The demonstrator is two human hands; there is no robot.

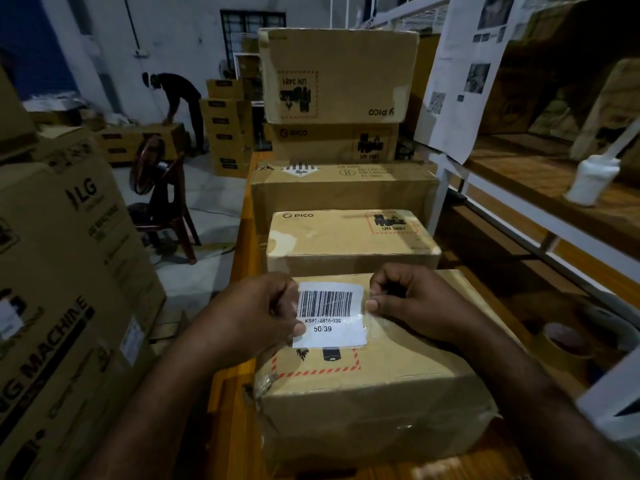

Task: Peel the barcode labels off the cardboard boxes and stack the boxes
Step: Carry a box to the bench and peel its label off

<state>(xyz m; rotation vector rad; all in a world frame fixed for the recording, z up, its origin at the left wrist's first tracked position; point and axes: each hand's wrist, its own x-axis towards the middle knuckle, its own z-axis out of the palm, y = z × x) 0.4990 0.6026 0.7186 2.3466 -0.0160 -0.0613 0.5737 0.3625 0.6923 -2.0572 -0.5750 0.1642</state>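
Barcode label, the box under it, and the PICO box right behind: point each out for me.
barcode label (325, 304), head view, on the black bars.
nearest box (374, 420), head view, on its front face.
PICO box (349, 237), head view, on its bare top face.

Serial on barcode label (330, 315) smeared, perhaps KS91; LG carton (69, 271) cropped.

Dim light is falling on white wall (180, 36); barred window (252, 24) is sitting high, dark chair (171, 206) is standing on pale floor (211, 194).
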